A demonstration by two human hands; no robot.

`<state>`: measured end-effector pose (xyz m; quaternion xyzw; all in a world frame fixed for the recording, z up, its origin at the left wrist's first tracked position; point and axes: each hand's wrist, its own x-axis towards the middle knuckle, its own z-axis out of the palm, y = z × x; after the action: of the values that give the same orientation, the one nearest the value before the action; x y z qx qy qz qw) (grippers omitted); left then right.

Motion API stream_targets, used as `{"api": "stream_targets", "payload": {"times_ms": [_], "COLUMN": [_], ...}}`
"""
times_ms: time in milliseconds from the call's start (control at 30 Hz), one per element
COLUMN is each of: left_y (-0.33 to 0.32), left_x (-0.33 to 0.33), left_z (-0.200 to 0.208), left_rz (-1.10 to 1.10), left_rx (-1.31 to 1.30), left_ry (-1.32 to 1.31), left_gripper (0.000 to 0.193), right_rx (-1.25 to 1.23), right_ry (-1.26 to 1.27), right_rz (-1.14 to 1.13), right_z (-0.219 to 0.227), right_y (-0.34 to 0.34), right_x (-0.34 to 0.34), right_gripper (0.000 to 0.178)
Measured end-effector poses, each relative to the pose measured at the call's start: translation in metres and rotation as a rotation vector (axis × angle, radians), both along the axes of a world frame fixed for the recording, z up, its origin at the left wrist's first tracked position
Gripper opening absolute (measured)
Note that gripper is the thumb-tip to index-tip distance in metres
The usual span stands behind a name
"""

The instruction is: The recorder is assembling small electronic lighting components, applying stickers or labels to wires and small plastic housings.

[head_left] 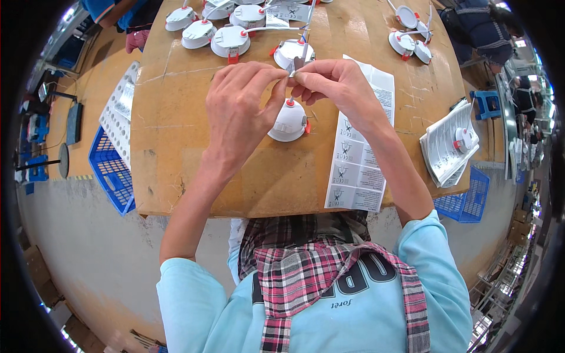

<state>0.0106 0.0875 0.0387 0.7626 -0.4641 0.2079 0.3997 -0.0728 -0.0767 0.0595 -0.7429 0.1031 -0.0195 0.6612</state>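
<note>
Left hand (238,115) and right hand (338,88) meet above the middle of the worktop (176,153), fingertips pinched together on a small grey metal clip (296,66). Both hands are nearly closed, thumb against forefinger, the other fingers curled loosely. The clip is tiny and partly hidden, so its exact shape is unclear.

Just below the hands a white round lamp (289,120) sits near the worktop's centre, with a red tab at its top and another at its right side; a thin white wire seems to rise from it toward the fingers. Neither hand touches its body.

Step, as a judgement: clip handling or fitting at the lamp, mid-way, clip not seated on it. Next move would call for a fine pinch and lining the clip up with a red tab; it is small and looks springy, so easy to drop.

A long white printed leaflet (356,159) lies right of the lamp, reaching the near edge. More white lamps (229,40) crowd the far edge, some others (406,41) toward the far right corner. A stack of leaflets (444,150) overhangs the right edge. A blue crate (109,170) stands on the floor off the left edge.
</note>
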Motion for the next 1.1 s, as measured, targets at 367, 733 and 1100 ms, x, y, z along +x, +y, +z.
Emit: {"api": "stream_targets", "payload": {"times_ms": [367,733,1100], "left_y": [-0.003,-0.005,-0.002], "left_x": [0.013,0.011,0.014], "left_z": [0.019,0.008,0.011], "left_rz": [-0.113,-0.045,-0.174], "left_rx": [0.269,0.086,0.012], "left_ry": [-0.293,0.076,0.502], "left_gripper": [0.011,0.006,0.009], "right_rx": [-0.266,-0.208,-0.097], "right_ry": [-0.026,-0.071,-0.133], "right_rz": [-0.065,-0.060,-0.071], "right_z": [0.007,0.001,-0.005], "right_y": [0.005,0.005,0.003], "right_x": [0.006,0.006,0.005], "right_gripper": [0.022,0.021,0.021]}}
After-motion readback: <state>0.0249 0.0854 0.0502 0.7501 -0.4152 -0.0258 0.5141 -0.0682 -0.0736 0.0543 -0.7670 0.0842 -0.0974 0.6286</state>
